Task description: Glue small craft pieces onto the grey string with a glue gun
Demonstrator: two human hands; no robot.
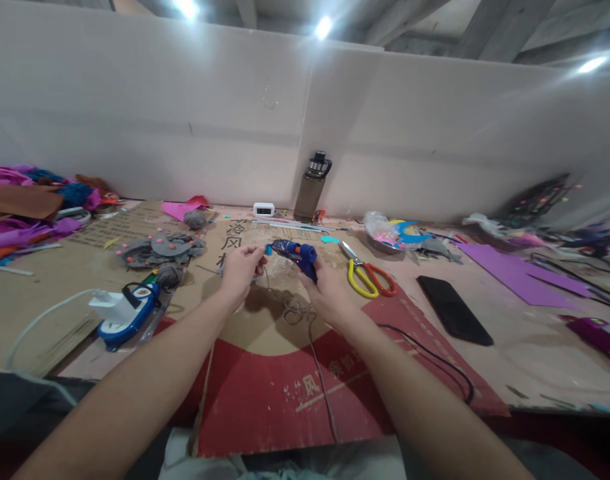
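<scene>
My right hand [327,290] is wrapped round a blue hot glue gun [295,252], its nozzle pointing left. Just left of that nozzle, my left hand [243,268] pinches a small blue piece [269,250]; its exact kind is too small to make out. Grey yarn [297,310] hangs and curls below the two hands, over the cardboard [269,343]. Scissors [369,277] with one yellow and one orange handle lie open to the right of the glue gun. A small turquoise cutout [329,239] rests behind it.
A blue-and-white power strip [127,317] with a plug stands at left, near grey discs with pink balls [159,250]. Behind are a dark bottle [311,190] and a white digital clock [263,210]. To the right lie a black phone [453,309] and purple sheets [522,273].
</scene>
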